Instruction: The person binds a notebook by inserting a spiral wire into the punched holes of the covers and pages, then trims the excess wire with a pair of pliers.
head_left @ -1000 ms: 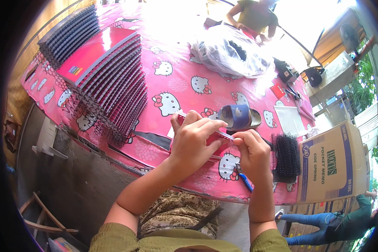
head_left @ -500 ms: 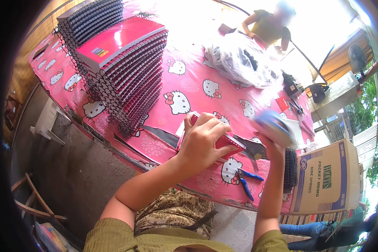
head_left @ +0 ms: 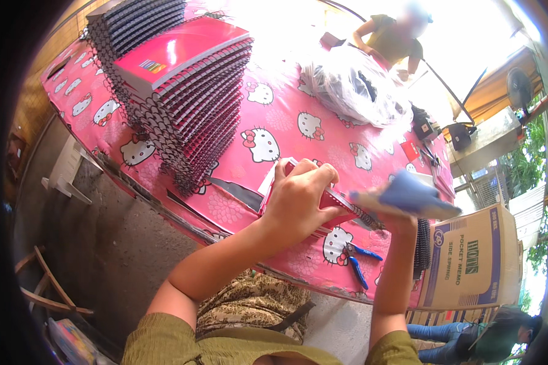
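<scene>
My left hand (head_left: 301, 198) grips a small red spiral notebook (head_left: 338, 202) held just above the pink cartoon-cat tablecloth (head_left: 286, 118). The notebook's black wire spine (head_left: 366, 217) points right. My right hand (head_left: 402, 204) is raised beside that spine and holds a blurred blue object (head_left: 415, 194); what it is cannot be made out. Blue-handled pliers (head_left: 356, 258) lie on the table just below both hands.
A tall stack of red spiral notebooks (head_left: 189, 91) stands at the left, a second stack (head_left: 134, 18) behind it. A plastic bag of black wire coils (head_left: 353, 88) lies at the back, where another person (head_left: 393, 39) sits. A cardboard box (head_left: 475, 255) stands right.
My view has tilted down and left, bringing the notebook stack nearer. My right hand has lifted the blue object up beside the notebook's spine; my left hand keeps its hold.
</scene>
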Action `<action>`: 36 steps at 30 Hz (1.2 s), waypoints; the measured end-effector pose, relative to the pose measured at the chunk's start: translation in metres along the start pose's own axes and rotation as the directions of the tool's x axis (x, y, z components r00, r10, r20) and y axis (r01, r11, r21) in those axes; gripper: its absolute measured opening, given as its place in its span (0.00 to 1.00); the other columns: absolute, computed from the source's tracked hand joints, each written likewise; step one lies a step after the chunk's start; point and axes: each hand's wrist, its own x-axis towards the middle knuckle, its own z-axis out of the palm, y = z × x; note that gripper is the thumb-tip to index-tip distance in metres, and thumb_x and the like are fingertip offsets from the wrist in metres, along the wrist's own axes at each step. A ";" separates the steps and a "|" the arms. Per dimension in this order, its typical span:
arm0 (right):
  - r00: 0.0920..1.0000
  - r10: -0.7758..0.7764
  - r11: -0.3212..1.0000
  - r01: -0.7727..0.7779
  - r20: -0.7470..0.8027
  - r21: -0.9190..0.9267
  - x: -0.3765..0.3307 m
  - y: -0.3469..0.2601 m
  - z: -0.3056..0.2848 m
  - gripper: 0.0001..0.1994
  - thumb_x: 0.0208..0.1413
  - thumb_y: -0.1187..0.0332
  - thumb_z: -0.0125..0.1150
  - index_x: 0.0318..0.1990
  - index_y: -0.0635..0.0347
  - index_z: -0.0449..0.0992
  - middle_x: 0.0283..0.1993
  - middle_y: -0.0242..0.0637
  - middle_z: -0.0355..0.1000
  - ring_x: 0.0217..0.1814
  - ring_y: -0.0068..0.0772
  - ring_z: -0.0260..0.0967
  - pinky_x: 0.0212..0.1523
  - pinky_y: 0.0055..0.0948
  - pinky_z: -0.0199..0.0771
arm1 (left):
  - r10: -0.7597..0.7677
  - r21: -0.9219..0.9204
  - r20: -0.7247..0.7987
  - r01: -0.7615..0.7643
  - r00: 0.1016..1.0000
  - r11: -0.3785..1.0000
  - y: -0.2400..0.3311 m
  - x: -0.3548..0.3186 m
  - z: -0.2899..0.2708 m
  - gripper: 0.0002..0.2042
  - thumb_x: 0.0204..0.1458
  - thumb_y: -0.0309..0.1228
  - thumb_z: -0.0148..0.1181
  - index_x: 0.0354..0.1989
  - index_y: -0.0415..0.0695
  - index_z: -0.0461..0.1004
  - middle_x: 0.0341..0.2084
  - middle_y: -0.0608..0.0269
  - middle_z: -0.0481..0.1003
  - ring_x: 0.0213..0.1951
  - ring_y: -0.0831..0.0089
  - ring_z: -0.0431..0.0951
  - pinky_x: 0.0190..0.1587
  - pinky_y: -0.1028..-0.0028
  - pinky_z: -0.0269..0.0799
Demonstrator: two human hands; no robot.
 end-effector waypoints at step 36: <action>0.974 -0.115 0.859 0.000 -0.193 -0.511 -0.038 -0.129 0.052 0.12 0.49 0.66 0.70 0.35 0.63 0.76 0.31 0.43 0.71 0.33 0.38 0.72 0.35 0.34 0.70 | 0.070 0.042 0.016 -0.071 0.997 0.997 -0.002 -0.001 0.000 0.13 0.38 0.33 0.71 0.35 0.51 0.78 0.30 0.74 0.77 0.42 0.73 0.71 0.50 0.63 0.53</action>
